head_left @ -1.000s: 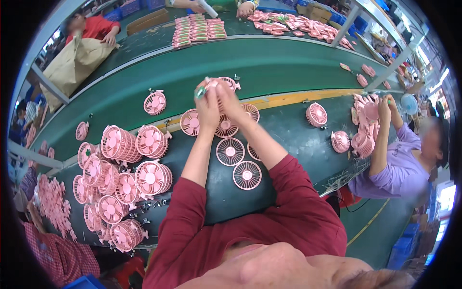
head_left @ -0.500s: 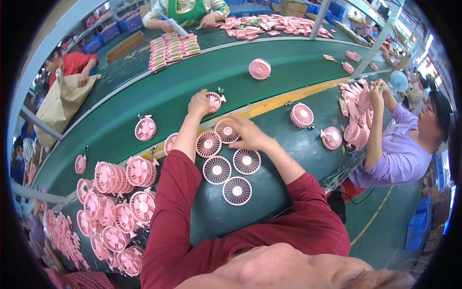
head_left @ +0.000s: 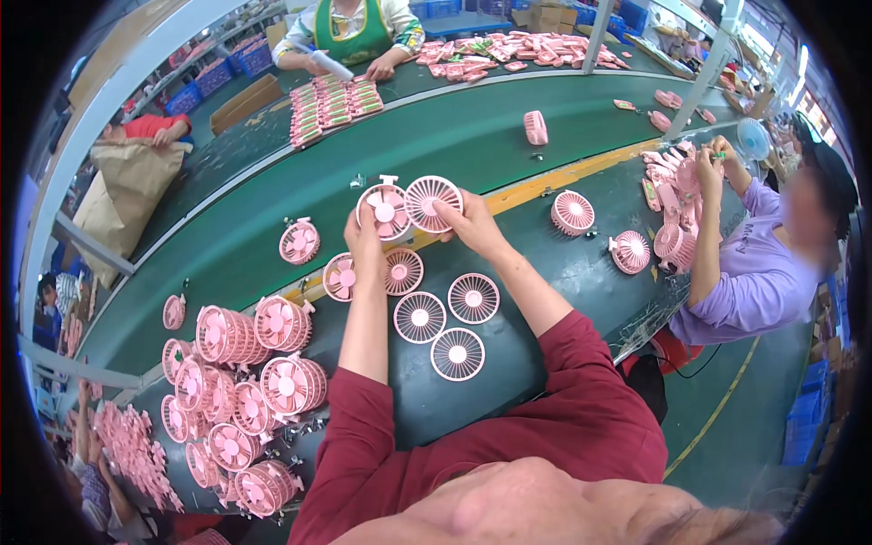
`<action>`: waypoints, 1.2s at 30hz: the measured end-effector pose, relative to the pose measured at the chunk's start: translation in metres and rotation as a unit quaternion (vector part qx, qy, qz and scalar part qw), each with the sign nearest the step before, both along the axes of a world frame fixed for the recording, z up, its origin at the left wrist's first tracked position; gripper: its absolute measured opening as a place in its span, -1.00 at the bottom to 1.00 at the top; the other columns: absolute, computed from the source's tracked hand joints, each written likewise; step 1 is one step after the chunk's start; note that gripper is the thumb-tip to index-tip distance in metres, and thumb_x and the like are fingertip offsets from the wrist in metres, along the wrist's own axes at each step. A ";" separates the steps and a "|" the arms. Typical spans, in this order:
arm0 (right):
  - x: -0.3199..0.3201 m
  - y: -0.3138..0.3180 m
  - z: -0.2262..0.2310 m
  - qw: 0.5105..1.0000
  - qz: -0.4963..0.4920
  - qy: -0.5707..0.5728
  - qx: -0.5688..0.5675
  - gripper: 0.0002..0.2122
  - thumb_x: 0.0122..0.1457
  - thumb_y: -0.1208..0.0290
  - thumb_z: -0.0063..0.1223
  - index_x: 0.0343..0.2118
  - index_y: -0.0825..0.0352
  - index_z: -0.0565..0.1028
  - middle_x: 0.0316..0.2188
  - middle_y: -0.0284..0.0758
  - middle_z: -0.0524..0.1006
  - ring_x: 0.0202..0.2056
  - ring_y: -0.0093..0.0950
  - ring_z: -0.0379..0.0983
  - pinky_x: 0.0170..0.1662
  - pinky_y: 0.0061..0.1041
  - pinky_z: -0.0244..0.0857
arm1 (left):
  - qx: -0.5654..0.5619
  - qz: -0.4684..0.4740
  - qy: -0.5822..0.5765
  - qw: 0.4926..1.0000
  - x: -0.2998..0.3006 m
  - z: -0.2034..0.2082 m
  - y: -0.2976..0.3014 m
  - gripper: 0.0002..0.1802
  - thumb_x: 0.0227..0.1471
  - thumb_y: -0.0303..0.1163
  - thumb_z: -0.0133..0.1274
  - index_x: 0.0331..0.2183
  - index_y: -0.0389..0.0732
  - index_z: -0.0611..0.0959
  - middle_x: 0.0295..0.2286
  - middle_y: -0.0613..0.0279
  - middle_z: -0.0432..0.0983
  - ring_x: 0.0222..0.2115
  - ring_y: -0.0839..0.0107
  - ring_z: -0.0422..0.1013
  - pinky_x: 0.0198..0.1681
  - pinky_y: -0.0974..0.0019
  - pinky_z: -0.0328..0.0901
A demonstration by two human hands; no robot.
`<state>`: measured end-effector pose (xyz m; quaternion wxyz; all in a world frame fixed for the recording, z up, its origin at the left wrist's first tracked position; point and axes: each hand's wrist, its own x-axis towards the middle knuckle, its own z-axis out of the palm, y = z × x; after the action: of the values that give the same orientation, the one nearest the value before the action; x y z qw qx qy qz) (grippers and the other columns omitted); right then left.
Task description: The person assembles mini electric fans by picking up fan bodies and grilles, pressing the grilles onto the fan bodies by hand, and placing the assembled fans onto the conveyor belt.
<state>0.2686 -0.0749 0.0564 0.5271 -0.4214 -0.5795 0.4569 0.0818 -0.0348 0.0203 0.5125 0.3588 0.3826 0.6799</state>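
Above the edge of the belt, my left hand (head_left: 365,243) is closed on a pink fan housing (head_left: 385,213) whose blades face up. Beside it my right hand (head_left: 472,224) grips a round pink fan grille (head_left: 432,202) by its rim, thumb on top. The two parts are side by side, their rims meeting or overlapping. Below them on the dark worktop lie several loose grilles (head_left: 420,317), one (head_left: 403,272) close to my left wrist. Another fan housing (head_left: 340,277) sits left of that wrist, partly hidden by my hand.
Stacked pink fan housings (head_left: 227,333) crowd the left of the worktop. The green belt (head_left: 363,150) carries more fan parts, with a yellow strip (head_left: 527,189) along its near edge. A co-worker in purple (head_left: 740,263) handles pink parts at right; another in a green apron (head_left: 352,27) works across.
My left hand has lifted the fan housing off the belt toward me. My right hand has picked up a grille and brought it beside the housing. The fan on the far belt has shifted right.
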 end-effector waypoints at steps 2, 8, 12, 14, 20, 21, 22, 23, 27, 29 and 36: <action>-0.019 -0.001 0.006 1.000 0.023 -0.014 -0.005 -0.68 0.21 0.32 0.08 -0.06 0.42 0.42 -0.38 -0.35 0.57 -0.47 -0.67 0.52 -0.57 -0.68 0.34 | -0.010 -0.053 -0.122 0.991 -0.001 0.002 -0.020 -0.62 0.25 -0.23 -0.10 -0.02 -0.28 0.48 -0.12 0.15 0.50 -0.11 0.32 0.46 -0.06 0.22 0.40; -0.055 -0.013 0.011 0.933 -0.084 -0.254 0.239 -0.52 0.06 0.48 0.13 0.10 0.28 0.36 -0.07 -0.13 0.47 -0.03 -0.20 0.42 0.04 -0.36 0.30 | -0.078 -0.206 -0.307 0.926 -0.018 0.011 -0.054 -0.45 0.24 0.04 -0.16 0.01 -0.22 0.46 -0.07 0.11 0.48 -0.06 0.25 0.44 -0.02 0.10 0.39; -0.069 -0.012 0.007 0.896 -0.005 -0.285 0.340 -0.49 0.06 0.52 0.04 0.15 0.26 0.34 0.13 -0.09 0.28 0.12 -0.09 0.24 0.15 -0.22 0.19 | -0.094 -0.196 -0.333 0.917 -0.021 0.015 -0.056 -0.49 0.25 0.04 -0.18 -0.02 -0.18 0.48 -0.09 0.13 0.49 -0.07 0.27 0.45 0.00 0.17 0.38; -0.077 -0.013 0.004 0.900 0.028 -0.293 0.321 -0.48 0.09 0.37 0.02 0.17 0.26 0.31 0.16 -0.06 0.25 0.15 -0.03 0.18 0.20 -0.16 0.09 | -0.102 -0.206 -0.328 0.916 -0.027 0.023 -0.060 -0.50 0.25 0.03 -0.19 -0.03 -0.16 0.49 -0.10 0.16 0.50 -0.08 0.32 0.45 0.00 0.17 0.38; -0.102 -0.015 -0.010 0.967 0.106 -0.140 0.183 -0.27 0.00 -0.01 0.07 0.19 0.37 0.24 0.15 -0.04 0.26 0.21 -0.15 0.17 0.26 -0.28 0.01 | -0.078 -0.069 -0.308 0.946 -0.006 -0.003 -0.063 -0.52 0.11 0.07 0.04 -0.06 -0.02 0.44 -0.24 0.38 0.42 -0.23 0.50 0.41 -0.13 0.33 0.36; -0.109 -0.027 0.006 0.973 0.162 -0.077 0.146 -0.23 0.07 -0.14 0.00 0.20 0.39 0.21 0.15 -0.09 0.26 0.20 -0.22 0.18 0.25 -0.31 0.01 | -0.024 -0.001 -0.225 0.974 -0.005 -0.002 -0.068 -0.53 0.16 0.02 0.00 -0.04 -0.07 0.39 -0.25 0.33 0.38 -0.22 0.52 0.37 -0.13 0.34 0.33; -0.092 -0.017 -0.028 0.984 0.089 -0.036 0.151 -0.16 0.07 -0.26 -0.04 0.21 0.40 0.18 0.17 -0.12 0.24 0.19 -0.26 0.18 0.24 -0.32 0.03 | 0.087 0.066 -0.134 0.985 0.013 0.013 -0.064 -0.58 0.23 -0.05 -0.09 -0.06 -0.16 0.37 -0.25 0.27 0.35 -0.20 0.51 0.32 -0.12 0.37 0.28; -0.093 -0.017 -0.032 0.984 0.069 -0.041 0.161 -0.18 0.13 -0.26 -0.10 0.23 0.40 0.14 0.18 -0.10 0.23 0.18 -0.24 0.19 0.22 -0.30 0.04 | 0.117 0.095 0.004 0.989 0.012 0.009 -0.064 -0.62 0.29 -0.14 -0.19 -0.04 -0.24 0.33 -0.23 0.20 0.33 -0.15 0.46 0.30 -0.09 0.38 0.24; -0.108 -0.031 -0.021 0.981 0.108 -0.015 0.164 -0.35 0.29 -0.05 -0.28 0.24 0.41 0.11 0.18 -0.11 0.20 0.18 -0.27 0.17 0.22 -0.33 0.01 | 0.146 0.171 0.035 0.974 0.009 0.019 -0.082 -0.64 0.29 -0.31 -0.25 0.05 -0.27 0.30 -0.14 0.03 0.38 -0.12 0.30 0.35 -0.04 0.27 0.23; -0.110 -0.031 -0.026 0.980 0.114 0.002 0.164 -0.36 0.29 -0.04 -0.30 0.24 0.41 0.11 0.18 -0.12 0.21 0.17 -0.27 0.17 0.22 -0.33 0.01 | 0.136 0.173 0.067 0.973 0.007 0.013 -0.080 -0.58 0.26 -0.28 -0.23 0.08 -0.27 0.28 -0.14 -0.08 0.39 -0.09 0.10 0.37 -0.02 0.18 0.24; -0.074 0.003 -0.014 0.974 0.092 -0.121 0.168 -0.57 0.30 0.40 -0.20 0.21 0.41 0.21 0.17 -0.16 0.26 0.17 -0.33 0.20 0.22 -0.39 0.04 | 0.088 0.162 0.401 0.897 -0.019 0.007 -0.066 -0.62 0.16 -0.20 -0.07 -0.08 -0.25 0.46 -0.11 -0.05 0.38 -0.02 0.03 0.26 0.08 0.06 0.13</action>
<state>0.1944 -0.0719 0.0426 0.4721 -0.3237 -0.7438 0.3450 0.0631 -0.1012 0.0275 0.1650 0.5780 0.5469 0.5828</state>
